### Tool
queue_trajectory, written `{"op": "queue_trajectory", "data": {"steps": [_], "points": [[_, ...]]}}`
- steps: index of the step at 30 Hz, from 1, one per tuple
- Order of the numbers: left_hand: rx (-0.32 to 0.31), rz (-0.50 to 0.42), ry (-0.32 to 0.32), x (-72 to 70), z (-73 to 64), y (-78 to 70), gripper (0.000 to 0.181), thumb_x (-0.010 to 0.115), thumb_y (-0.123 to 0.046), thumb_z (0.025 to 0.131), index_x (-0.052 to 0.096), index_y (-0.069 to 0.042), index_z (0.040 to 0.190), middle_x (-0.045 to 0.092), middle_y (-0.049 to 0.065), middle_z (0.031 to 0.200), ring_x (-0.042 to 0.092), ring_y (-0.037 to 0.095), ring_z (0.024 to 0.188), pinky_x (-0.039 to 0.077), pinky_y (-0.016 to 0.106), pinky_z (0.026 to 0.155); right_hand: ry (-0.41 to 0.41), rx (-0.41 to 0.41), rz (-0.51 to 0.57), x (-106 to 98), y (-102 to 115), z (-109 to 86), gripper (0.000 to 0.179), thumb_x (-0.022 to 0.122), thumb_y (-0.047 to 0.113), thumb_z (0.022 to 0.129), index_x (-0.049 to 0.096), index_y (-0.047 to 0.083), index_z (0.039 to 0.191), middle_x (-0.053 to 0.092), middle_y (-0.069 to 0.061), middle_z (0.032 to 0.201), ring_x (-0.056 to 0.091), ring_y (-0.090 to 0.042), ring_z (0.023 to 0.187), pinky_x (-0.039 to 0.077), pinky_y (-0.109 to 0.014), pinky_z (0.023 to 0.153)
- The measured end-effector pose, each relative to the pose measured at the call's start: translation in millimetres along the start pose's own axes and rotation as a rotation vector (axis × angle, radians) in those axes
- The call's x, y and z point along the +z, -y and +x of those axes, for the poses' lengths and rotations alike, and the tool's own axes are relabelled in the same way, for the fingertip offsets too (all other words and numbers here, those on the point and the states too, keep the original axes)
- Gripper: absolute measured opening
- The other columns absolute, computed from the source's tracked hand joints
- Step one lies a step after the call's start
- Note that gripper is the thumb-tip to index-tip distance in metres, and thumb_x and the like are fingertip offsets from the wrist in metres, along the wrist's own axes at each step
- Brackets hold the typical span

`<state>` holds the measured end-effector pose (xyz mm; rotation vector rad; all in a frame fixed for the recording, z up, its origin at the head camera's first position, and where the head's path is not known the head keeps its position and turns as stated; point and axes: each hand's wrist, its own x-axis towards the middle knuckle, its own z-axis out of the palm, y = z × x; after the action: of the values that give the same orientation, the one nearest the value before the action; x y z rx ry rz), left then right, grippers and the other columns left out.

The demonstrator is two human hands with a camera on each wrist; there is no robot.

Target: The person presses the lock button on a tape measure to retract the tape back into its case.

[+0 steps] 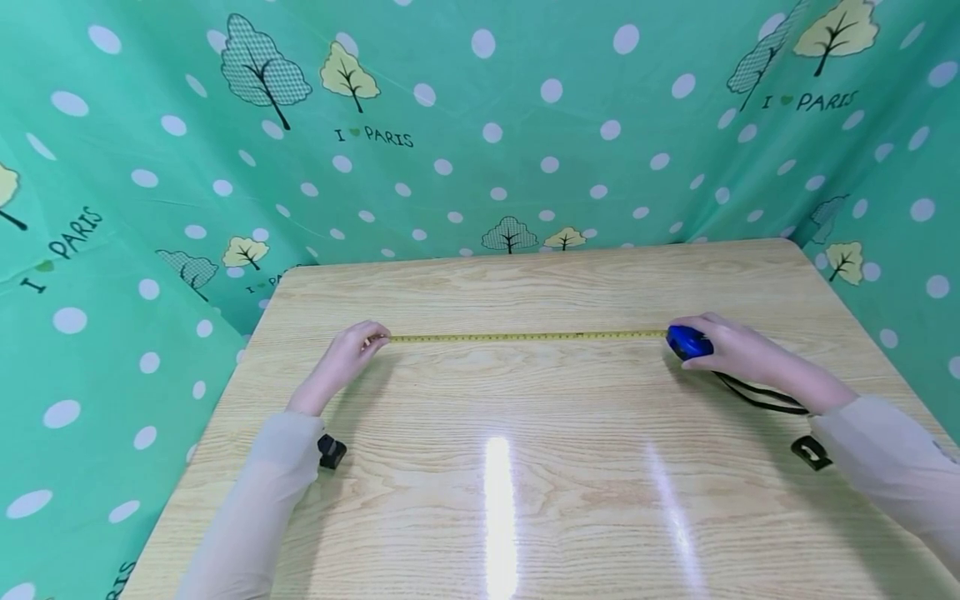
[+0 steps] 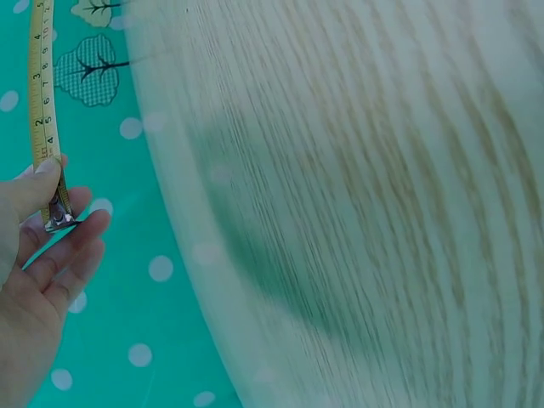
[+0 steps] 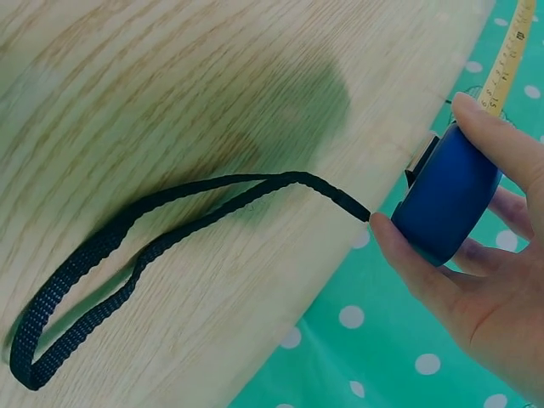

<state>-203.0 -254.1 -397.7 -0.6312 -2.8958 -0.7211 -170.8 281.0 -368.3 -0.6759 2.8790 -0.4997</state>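
Observation:
A blue tape measure [image 1: 687, 342] is gripped in my right hand [image 1: 731, 346], its black wrist strap [image 3: 195, 187] trailing loose toward the tabletop. From its case the yellow blade [image 1: 525, 337] runs out straight and level to the left, over the table. At the far end my left hand [image 1: 348, 354] pinches the blade between thumb and fingers. The metal end hook [image 2: 59, 217] shows just past the thumb in the left wrist view. Thumb and fingers of my right hand wrap the sides of the blue case in the right wrist view.
A light wood-grain table [image 1: 585, 417] spreads under both hands, with bright light reflections toward its front. Green dotted cloth [image 1: 525, 150] with printed trees hangs behind and along the sides. Small black wrist mounts [image 1: 332, 452] show by both sleeves.

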Motion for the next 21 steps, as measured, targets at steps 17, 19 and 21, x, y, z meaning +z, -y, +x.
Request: {"op": "queue_trajectory", "data": {"steps": [17,19,21], "points": [[0.040,-0.006,0.001,3.7,7.5,-0.9,0.012,0.055,-0.009,0.087,0.062,-0.003,0.094,0.061,0.009,0.089,0.057,0.020,0.078,0.049,0.034,0.067,0.004,-0.005,0.011,2.6,3.5,5.1,0.059,0.069,0.017,0.077,0.042,-0.002,0.125,0.046,-0.032,0.111,0.050,-0.045,0.097,0.046,-0.052,0.073],[0.045,-0.006,0.000,4.4,8.0,-1.4,0.012,0.055,-0.009,0.087,0.062,-0.002,0.094,0.061,0.009,0.088,0.057,0.021,0.078,0.049,0.034,0.067,0.006,-0.004,0.010,3.1,4.4,5.9,0.059,0.069,0.017,0.077,0.042,-0.002,0.125,0.046,-0.032,0.111,0.050,-0.045,0.097,0.046,-0.052,0.073],[0.052,-0.005,0.000,5.3,8.4,-2.0,0.011,0.056,-0.008,0.087,0.062,-0.002,0.094,0.061,0.009,0.088,0.057,0.021,0.077,0.049,0.034,0.067,0.009,-0.003,0.006,3.7,5.0,6.8,0.058,0.069,0.017,0.077,0.042,-0.002,0.125,0.046,-0.032,0.111,0.050,-0.045,0.097,0.046,-0.052,0.073]]}}
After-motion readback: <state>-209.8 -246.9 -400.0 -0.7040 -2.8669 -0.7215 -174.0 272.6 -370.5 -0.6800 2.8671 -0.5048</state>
